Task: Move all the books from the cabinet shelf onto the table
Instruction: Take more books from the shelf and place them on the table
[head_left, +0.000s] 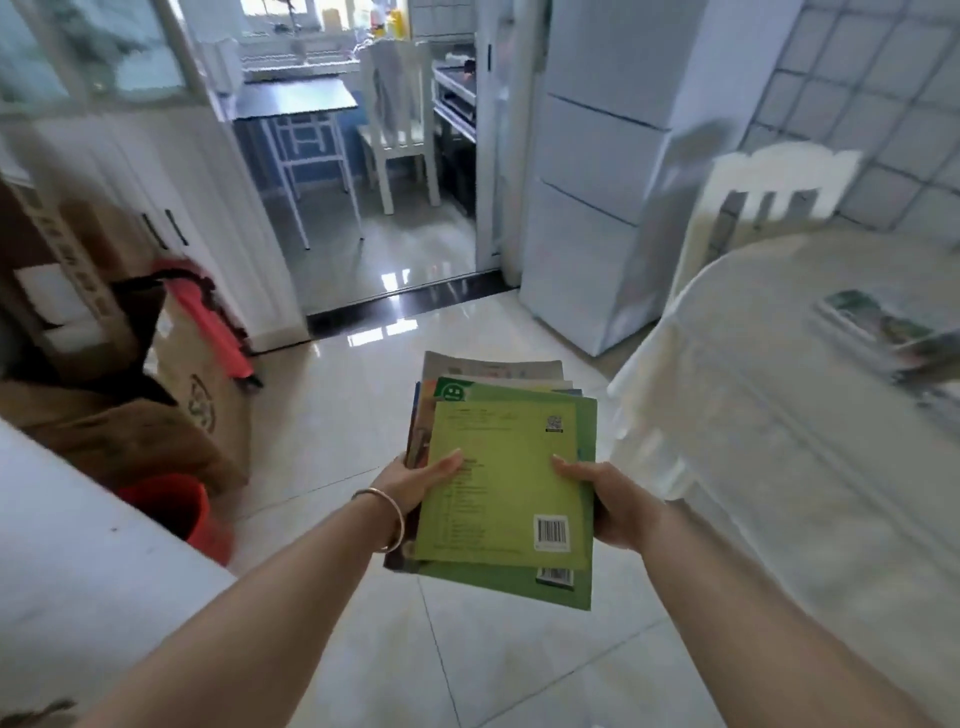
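green-covered book stack (506, 483), fanned, held above floor

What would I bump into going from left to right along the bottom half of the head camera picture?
Cardboard box → red bucket → left hand → stack of books → right hand → table with a white cloth → books already lying on it.
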